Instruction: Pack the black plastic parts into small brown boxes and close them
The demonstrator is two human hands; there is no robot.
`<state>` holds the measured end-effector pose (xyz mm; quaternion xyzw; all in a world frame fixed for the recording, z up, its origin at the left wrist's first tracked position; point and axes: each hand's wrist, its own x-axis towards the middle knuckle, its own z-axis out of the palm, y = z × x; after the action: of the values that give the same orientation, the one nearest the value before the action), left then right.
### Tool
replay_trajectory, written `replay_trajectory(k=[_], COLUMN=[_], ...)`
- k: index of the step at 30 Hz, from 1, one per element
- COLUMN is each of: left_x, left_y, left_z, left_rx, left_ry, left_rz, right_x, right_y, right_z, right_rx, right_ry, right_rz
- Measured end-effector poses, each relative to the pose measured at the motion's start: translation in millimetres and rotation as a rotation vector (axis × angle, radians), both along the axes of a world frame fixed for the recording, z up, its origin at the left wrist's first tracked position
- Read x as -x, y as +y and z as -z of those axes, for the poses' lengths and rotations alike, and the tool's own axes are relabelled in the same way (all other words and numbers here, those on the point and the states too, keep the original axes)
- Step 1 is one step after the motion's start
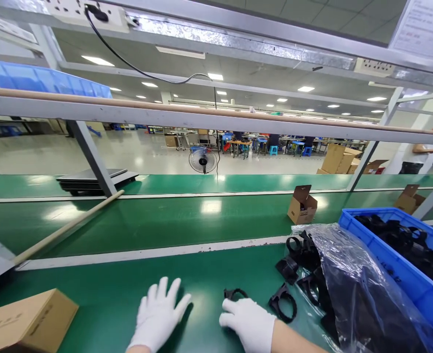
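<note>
Both my hands wear white gloves. My left hand (159, 314) is open over the green work surface (109, 294), fingers spread and holding nothing. My right hand (248, 323) has its fingers bent and closed at a black ring-shaped plastic part (235, 293), covering its near side. Just right of it lies another black ring-shaped part (284, 302). Further right, several more black parts (304, 260) spill from the mouth of a clear plastic bag (356, 284).
A blue bin (393, 260) of black parts stands behind the bag. A closed cardboard box (28, 318) sits at the lower left, and a small open carton (302, 206) on the green belt (187, 220). A wooden stick (69, 228) slants at left. Metal frame bars (216, 115) cross ahead.
</note>
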<state>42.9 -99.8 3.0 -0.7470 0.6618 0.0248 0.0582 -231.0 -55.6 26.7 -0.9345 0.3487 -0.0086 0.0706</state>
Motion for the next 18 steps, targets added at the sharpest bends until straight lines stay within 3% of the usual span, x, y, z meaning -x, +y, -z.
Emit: replay_trajectory(k=[3,7,10,14,18], left_x=[29.6,50.4,54.0,51.1,47.0], left_y=[-6.4,-20.3,-29.2,-33.6,-39.4], left_z=[24.0,33.0,32.3,37.2,43.1], left_rx=[-0.004,0.052,0.091,0.101,0.098], left_ry=[0.027,0.061,0.096,0.124,0.139], left_rz=[0.100,0.154,0.176,0.191,0.206], right_x=[9.2,11.1,9.9,7.6,9.3], right_y=[-3.8,-13.5,-18.1,-21.0,-22.8], right_z=[-1.5,-2.4,1.2,8.0,23.8], right_rx=[-0.049,-0.106,-0.140,-0.177,-0.129], right_ry=[-0.058,-0.039,-0.026,-0.061,-0.157], right_rz=[0.135,0.313,0.375,0.335,0.361])
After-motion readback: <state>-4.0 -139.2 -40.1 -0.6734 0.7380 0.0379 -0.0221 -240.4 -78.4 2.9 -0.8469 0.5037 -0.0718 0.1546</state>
